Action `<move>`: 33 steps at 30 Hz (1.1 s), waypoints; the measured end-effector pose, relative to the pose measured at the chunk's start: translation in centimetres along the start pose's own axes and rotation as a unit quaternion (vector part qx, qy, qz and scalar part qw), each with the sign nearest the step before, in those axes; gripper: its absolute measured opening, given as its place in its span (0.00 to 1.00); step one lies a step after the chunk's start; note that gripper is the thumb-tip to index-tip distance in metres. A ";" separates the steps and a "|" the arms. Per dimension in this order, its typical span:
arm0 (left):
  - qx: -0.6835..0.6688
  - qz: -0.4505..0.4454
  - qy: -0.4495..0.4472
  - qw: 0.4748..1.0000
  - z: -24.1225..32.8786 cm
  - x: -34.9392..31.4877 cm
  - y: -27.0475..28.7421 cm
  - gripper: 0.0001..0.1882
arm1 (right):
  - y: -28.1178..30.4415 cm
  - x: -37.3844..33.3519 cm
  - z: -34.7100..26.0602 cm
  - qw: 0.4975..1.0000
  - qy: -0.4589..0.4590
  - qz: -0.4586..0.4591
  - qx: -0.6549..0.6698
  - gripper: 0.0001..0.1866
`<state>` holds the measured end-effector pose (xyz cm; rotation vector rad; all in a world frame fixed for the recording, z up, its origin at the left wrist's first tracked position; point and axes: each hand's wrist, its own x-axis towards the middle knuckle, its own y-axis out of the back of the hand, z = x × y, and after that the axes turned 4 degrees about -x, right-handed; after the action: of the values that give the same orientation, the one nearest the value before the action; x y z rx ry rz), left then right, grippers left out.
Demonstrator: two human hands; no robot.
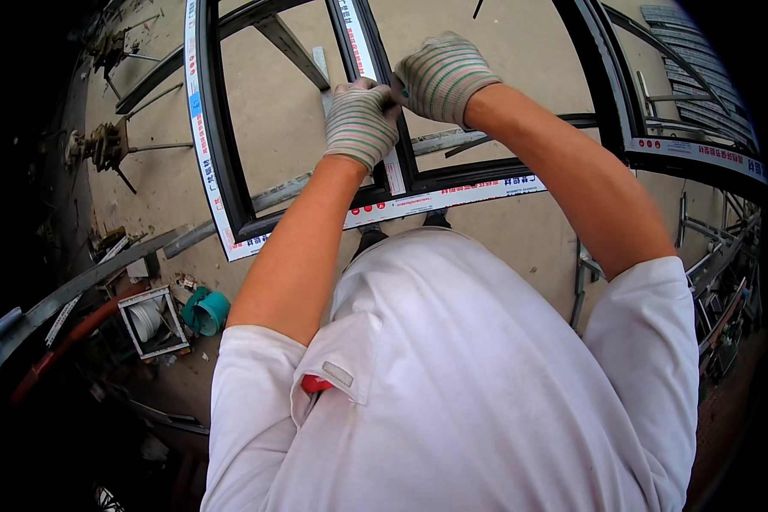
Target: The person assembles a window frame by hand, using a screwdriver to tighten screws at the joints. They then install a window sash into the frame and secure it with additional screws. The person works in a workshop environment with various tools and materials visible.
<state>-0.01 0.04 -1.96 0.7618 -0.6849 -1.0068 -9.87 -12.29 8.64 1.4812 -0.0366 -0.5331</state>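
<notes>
Plainly over mullion [357, 38]: left hand [363, 124]
Axis: away from near edge of frame [469, 200]
Right hand [445, 78]: rightward; both curled, contents hidden

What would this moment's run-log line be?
left hand: gloved, at middle bar of black frame | right hand: gloved, close beside left | grip: unclear

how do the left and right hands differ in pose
The left hand lies over the middle bar of the black frame; the right hand is mostly to that bar's right. The left hand points away from the body, while the right hand angles leftward. Both wear pale striped gloves.
</notes>
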 end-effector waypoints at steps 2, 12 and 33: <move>0.002 -0.003 0.002 1.000 0.1 0.0 0.1 0.06 | -0.1 -0.2 -0.2 0.999 -0.019 0.022 0.016 0.17; -0.024 -0.054 0.062 0.996 0.2 0.2 0.0 0.07 | 0.9 -0.6 -0.8 0.990 -0.103 -0.034 0.089 0.18; 0.002 -0.034 0.055 0.998 0.3 0.2 -0.6 0.08 | 0.3 0.5 3.2 0.944 0.281 0.146 -0.090 0.07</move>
<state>-0.44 -0.43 -2.23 0.8415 -0.5699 -1.0181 -10.37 -15.45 9.15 1.3709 0.2326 0.1368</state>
